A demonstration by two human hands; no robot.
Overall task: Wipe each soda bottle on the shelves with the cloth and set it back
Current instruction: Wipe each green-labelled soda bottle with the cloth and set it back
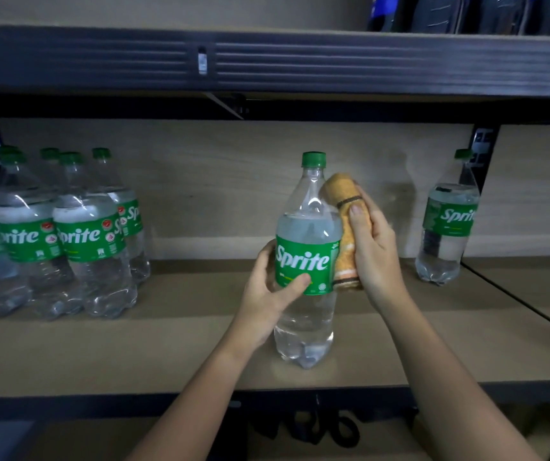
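Head view: left hand (268,291) grips "Sprite" bottle (306,261); right hand (375,254) presses cloth (345,227).

You can read "Sprite" in white on the green label of the held bottle (306,257), on the lone bottle at right (448,221), partly cut off on the grouped bottles at left (84,234)

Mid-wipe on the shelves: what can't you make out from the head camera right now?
- Clear green-capped Sprite bottle in left hand: back side, hidden by the bottle itself.
- Orange striped cloth: partly covered by right hand.
- Dark bottles on top shelf: cut off by top edge.
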